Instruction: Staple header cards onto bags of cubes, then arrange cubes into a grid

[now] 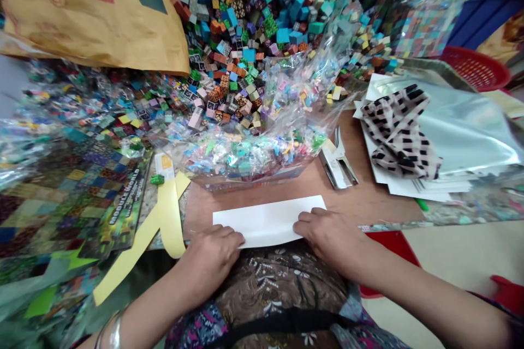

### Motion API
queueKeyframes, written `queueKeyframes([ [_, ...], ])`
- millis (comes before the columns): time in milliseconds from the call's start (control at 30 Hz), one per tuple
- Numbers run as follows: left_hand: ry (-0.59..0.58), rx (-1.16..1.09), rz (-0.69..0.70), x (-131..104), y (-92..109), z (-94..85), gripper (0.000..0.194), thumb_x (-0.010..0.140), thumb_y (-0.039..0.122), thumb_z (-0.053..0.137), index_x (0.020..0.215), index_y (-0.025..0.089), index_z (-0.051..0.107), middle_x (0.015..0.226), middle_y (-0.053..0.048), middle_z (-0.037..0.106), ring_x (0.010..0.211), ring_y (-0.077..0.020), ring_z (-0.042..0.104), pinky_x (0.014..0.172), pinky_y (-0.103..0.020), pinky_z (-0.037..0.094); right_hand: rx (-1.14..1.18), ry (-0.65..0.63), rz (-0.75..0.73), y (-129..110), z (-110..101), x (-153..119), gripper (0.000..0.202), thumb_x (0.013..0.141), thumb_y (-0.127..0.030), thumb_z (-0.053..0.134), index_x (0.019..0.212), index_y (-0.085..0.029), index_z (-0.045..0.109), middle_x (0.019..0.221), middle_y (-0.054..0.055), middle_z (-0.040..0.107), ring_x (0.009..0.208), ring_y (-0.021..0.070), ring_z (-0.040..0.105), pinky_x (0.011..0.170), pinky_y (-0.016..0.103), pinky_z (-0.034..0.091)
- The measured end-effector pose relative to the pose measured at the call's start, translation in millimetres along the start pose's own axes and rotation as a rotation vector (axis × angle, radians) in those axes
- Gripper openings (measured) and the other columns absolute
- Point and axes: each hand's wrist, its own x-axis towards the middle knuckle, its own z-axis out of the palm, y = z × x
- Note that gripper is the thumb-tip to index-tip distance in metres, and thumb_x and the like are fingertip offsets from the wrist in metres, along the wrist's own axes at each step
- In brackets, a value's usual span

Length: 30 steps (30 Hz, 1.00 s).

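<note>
Left hand (216,245) in the head view, fingers curled, holds the left end of one piece of white paper (262,221); right hand (321,229), likewise curled, holds its right end; the paper is at the near edge of one brown board (368,199); one stapler (339,168) lies behind, to the right; one checked cloth (399,133) lies farther right; blocks (248,55) beyond are too many to count.

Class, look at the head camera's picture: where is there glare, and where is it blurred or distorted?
Head view: bright glare on the silvery sheets; small glints across the clear plastic bag; smeared, stretched detail towards the edges, as around the red basket; white paper, left hand and right hand fairly clear.
</note>
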Motion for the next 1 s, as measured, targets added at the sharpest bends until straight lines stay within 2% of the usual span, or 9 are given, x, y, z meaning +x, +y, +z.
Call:
queueKeyframes([
  [133,-0.098,-0.345,-0.192,13,-14,-9.8,0.019,0.090,0.029,0.052,0.083,0.019,0.067,0.078,-0.001,0.071,0.077,-0.0169,0.065,0.070,-0.026,0.046,0.122,-0.007,0.021,12,-12,8,0.012,0.089,-0.016,0.055,0.081,-0.020,0.064,0.083,0.003,0.071,0.074,0.0170,0.061,0.059,0.028,0.027],
  [267,-0.126,-0.507,-0.326,25,-24,-9.6,0.018,0.080,0.035,0.057,0.086,0.020,0.066,0.084,-0.001,0.072,0.081,-0.0191,0.065,0.071,-0.027,0.046,0.156,-0.044,0.001,24,-26,17,0.013,0.090,-0.033,0.059,0.085,-0.021,0.065,0.082,0.003,0.072,0.076,0.0178,0.064,0.060,0.027,0.030],
  [400,-0.122,-0.528,-0.377,32,-29,-7.5,0.023,0.072,0.038,0.061,0.086,0.020,0.062,0.085,-0.002,0.071,0.084,-0.0215,0.064,0.076,-0.030,0.046,0.082,-0.104,-0.009,27,-35,22,0.032,0.094,-0.050,0.052,0.095,-0.020,0.065,0.094,0.006,0.074,0.085,0.0217,0.068,0.064,0.028,0.037],
  [500,-0.145,-0.529,-0.364,35,-29,-11.3,0.026,0.072,0.041,0.060,0.087,0.020,0.061,0.087,-0.002,0.070,0.086,-0.0214,0.063,0.078,-0.030,0.046,-0.063,-0.082,0.105,23,-34,25,0.051,0.098,-0.059,0.035,0.099,-0.017,0.064,0.094,0.011,0.074,0.088,0.0259,0.070,0.066,0.031,0.040],
  [633,-0.107,-0.507,-0.329,34,-27,-16.3,0.029,0.080,0.045,0.051,0.092,0.020,0.059,0.091,-0.003,0.068,0.087,-0.0207,0.062,0.079,-0.031,0.045,-0.171,0.047,0.209,18,-20,33,0.060,0.099,-0.061,0.025,0.104,-0.015,0.064,0.093,0.015,0.072,0.085,0.0272,0.068,0.065,0.033,0.039],
  [800,-0.033,-0.478,-0.378,33,-28,-8.8,0.027,0.078,0.045,0.053,0.088,0.020,0.057,0.084,-0.002,0.067,0.083,-0.0216,0.061,0.074,-0.032,0.046,-0.204,0.256,0.222,19,4,39,0.053,0.098,-0.056,0.034,0.099,-0.014,0.066,0.096,0.015,0.067,0.091,0.0281,0.061,0.074,0.036,0.036],
  [900,-0.018,-0.372,-0.432,32,-25,-9.9,0.026,0.080,0.045,0.055,0.090,0.021,0.058,0.080,-0.001,0.067,0.079,-0.0223,0.062,0.071,-0.033,0.045,-0.227,0.385,0.246,16,18,38,0.045,0.098,-0.051,0.039,0.090,-0.015,0.065,0.092,0.013,0.064,0.088,0.0273,0.055,0.073,0.037,0.032],
  [1000,-0.012,-0.194,-0.469,30,-17,-16.8,0.022,0.084,0.040,0.057,0.096,0.022,0.060,0.089,-0.003,0.069,0.083,-0.0241,0.064,0.072,-0.034,0.046,-0.252,0.547,0.262,14,30,36,0.039,0.098,-0.046,0.043,0.086,-0.016,0.065,0.090,0.012,0.062,0.086,0.0270,0.048,0.077,0.039,0.031],
])
